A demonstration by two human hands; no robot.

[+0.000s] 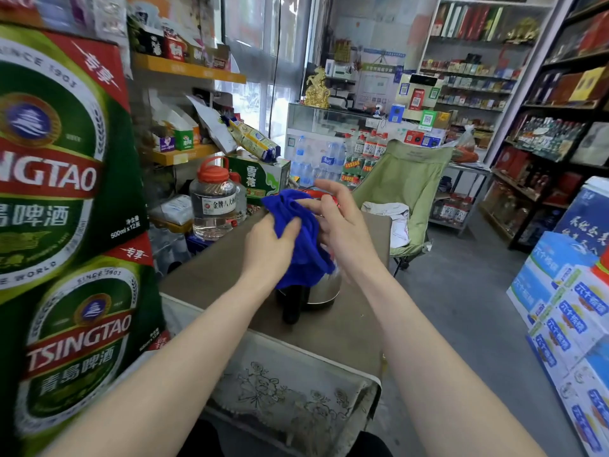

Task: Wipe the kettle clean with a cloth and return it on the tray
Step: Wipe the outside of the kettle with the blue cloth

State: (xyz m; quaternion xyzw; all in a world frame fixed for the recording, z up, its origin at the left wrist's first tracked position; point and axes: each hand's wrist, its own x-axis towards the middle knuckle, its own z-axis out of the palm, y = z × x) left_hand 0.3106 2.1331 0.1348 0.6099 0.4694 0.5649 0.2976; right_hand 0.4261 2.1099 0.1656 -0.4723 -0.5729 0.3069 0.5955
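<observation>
A steel kettle (324, 291) with a black handle stands on the brown table top (349, 328); its upper part is hidden under a blue cloth (301, 239). My left hand (268, 249) grips the cloth from the left. My right hand (339, 222) rests against the cloth from the right, fingers spread over the kettle's top. Something red (324, 194) shows just behind my right fingers. I cannot make out a tray.
Stacked green beer cartons (66, 199) stand close on the left. A clear jug with a red cap (214, 202) sits at the table's far left. A green folding chair (405, 189) stands behind the table. Blue and white cartons (566, 311) line the right.
</observation>
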